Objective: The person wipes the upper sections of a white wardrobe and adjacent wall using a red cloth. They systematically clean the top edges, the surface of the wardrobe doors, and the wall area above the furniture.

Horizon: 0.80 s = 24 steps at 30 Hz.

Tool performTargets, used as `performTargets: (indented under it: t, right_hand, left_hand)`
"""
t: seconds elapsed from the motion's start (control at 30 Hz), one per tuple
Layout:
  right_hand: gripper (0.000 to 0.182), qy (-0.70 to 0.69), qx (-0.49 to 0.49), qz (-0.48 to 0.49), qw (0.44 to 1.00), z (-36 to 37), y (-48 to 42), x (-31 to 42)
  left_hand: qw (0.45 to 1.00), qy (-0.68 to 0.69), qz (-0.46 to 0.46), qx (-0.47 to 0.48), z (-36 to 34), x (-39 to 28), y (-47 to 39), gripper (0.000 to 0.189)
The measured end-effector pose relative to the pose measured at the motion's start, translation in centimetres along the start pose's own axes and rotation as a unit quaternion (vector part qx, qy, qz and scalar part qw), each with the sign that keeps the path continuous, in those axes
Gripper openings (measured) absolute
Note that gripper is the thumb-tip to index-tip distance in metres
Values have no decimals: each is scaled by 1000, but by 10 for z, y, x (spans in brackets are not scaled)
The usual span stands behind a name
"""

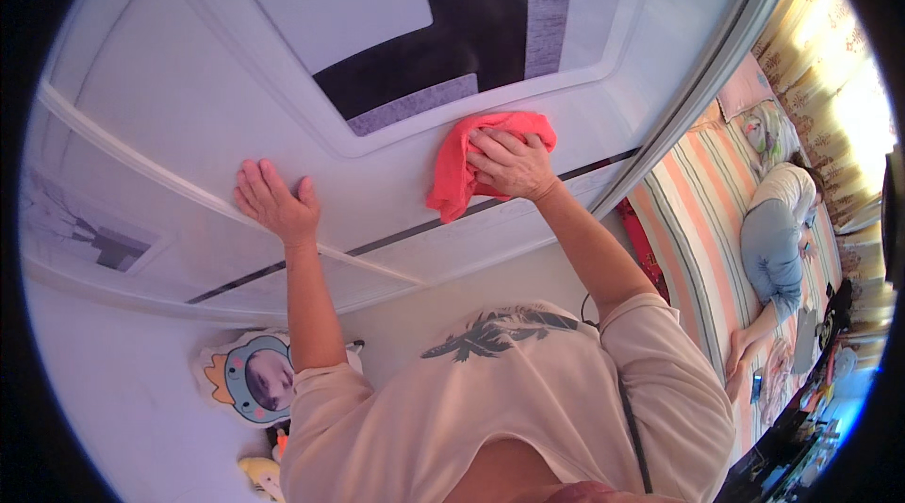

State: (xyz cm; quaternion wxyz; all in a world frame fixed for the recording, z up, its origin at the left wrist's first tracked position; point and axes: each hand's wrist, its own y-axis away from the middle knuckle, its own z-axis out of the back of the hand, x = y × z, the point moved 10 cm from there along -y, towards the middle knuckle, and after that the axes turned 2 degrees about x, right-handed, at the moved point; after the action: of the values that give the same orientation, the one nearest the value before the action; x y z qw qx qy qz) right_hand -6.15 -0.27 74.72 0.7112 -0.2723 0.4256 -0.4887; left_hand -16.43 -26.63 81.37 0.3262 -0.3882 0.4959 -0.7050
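Observation:
My right hand point(510, 162) presses a folded red cloth point(452, 174) against a glossy white wardrobe door point(368, 195). The cloth lies just below the raised frame of a panel with a black and grey vase picture point(459, 43), and part of it hangs over a dark strip point(396, 233). To the left, my left hand point(278, 202) rests flat on the door beside its vertical edge strip point(170, 156). Its fingers are slightly spread and the thumb stands apart; it holds nothing.
On the right, a person point(771, 241) lies on a bed with a striped sheet point(696, 213), near patterned curtains point(806, 43). A cartoon cushion point(244, 376) sits at lower left beside a yellow plush toy point(261, 475). Dark furniture with clutter point(785, 453) stands at lower right.

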Motion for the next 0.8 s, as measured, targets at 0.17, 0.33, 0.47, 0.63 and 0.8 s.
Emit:
performTargets:
  t: [0.17, 0.33, 0.47, 0.63, 0.8]
  right_hand:
    - [41, 37, -28, -52, 998, 31, -5, -69]
    - [48, 74, -193, -202, 957, 106, -10, -189]
    - [59, 9, -233, -293, 927, 100, 22, -223]
    - [68, -40, -158, -348, 923, 48, 40, -148]
    - [57, -4, -130, -264, 956, 35, 58, -130]
  left_hand:
    - [1000, -4, -12, 16, 2, 0, -1, 63]
    - [1000, 8, 0, 5, -2, -3, 2, 64]
    - [1000, 5, -10, -1, 0, -13, -5, 64]
    - [1000, 1, -22, -14, 2, -17, -8, 63]
    - [999, -12, -37, -19, 4, -13, -9, 62]
